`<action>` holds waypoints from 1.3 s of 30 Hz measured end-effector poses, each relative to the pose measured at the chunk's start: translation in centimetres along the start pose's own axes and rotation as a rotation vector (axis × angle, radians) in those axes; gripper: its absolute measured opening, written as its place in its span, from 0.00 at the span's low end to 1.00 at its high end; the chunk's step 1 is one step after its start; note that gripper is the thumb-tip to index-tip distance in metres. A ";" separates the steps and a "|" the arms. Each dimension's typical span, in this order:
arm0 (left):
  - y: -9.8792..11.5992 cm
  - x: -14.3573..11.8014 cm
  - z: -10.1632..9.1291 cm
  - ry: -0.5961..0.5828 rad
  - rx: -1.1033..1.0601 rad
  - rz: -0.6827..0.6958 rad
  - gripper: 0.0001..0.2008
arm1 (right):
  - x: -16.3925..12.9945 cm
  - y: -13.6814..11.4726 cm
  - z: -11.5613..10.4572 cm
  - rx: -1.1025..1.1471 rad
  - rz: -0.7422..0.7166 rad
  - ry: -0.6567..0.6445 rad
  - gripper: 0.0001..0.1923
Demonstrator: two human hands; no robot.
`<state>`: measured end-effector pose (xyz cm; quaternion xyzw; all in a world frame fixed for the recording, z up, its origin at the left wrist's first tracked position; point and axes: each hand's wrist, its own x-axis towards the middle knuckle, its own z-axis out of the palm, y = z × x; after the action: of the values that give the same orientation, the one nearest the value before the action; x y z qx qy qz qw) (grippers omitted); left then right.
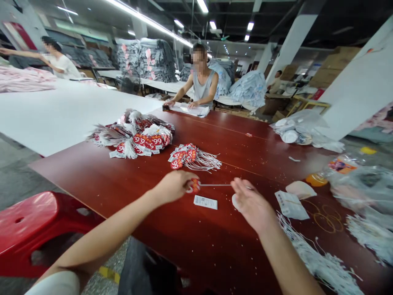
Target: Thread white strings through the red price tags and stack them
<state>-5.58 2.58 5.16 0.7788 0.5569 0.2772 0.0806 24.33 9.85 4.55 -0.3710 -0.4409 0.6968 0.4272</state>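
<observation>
My left hand (175,186) is closed in a pinch on a red hang tag (194,186) with white printing. From the tag a white string (215,185) runs straight and taut to my right hand (252,201), whose thumb and fingers grip its other end. A small white printed label stack (205,202) lies on the table just below the string. Partly covered by my right hand is a white rounded piece (236,202). Beyond my hands lies a bunch of red tags (183,156) with their white strings (204,160) fanned to the right.
A large heap of strung tags (135,135) covers the table's left. On the right are loose white strings (319,254), a printed packet (291,205), rubber bands (328,217) and an orange drink bottle (317,179). A co-worker (204,84) handles papers opposite; a red stool (39,221) stands left.
</observation>
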 end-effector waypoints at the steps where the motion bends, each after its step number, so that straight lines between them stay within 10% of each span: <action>1: -2.4 0.1 -0.9 -0.002 0.064 -0.079 0.19 | 1.5 1.1 2.0 0.004 0.034 -0.063 0.14; 6: -10.2 1.9 0.9 0.097 0.339 -0.603 0.22 | 8.8 5.8 10.9 -0.131 0.159 -0.012 0.19; 9: -11.0 4.0 4.7 0.192 0.278 -0.709 0.36 | 10.5 5.3 11.7 -0.203 0.135 -0.003 0.21; 15: -11.2 7.6 8.1 0.330 0.206 -0.523 0.44 | 3.6 -1.4 -0.5 -0.543 0.027 0.003 0.13; 20: -11.5 7.7 7.4 0.499 0.240 -0.449 0.35 | -3.5 -4.2 -11.0 -1.406 0.137 0.211 0.07; 25: -5.8 7.0 7.1 0.556 0.193 0.032 0.16 | -3.1 -3.1 -13.1 -1.541 0.263 0.231 0.10; 29: 3.4 7.5 10.7 0.135 0.054 0.400 0.07 | -2.0 -2.5 -12.3 -1.482 0.281 0.103 0.12; 33: 8.9 9.0 14.6 -0.092 -0.004 0.387 0.20 | -3.5 -2.5 -10.6 -1.403 0.120 0.052 0.05; 39: 8.9 10.8 16.2 -0.140 -0.055 0.273 0.05 | -5.8 -2.6 -8.2 -0.963 -0.071 -0.337 0.07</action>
<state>12.59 12.13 -0.79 0.8621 0.4312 0.2458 0.1020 34.49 7.55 4.99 -0.3930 -0.7870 0.4498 0.1541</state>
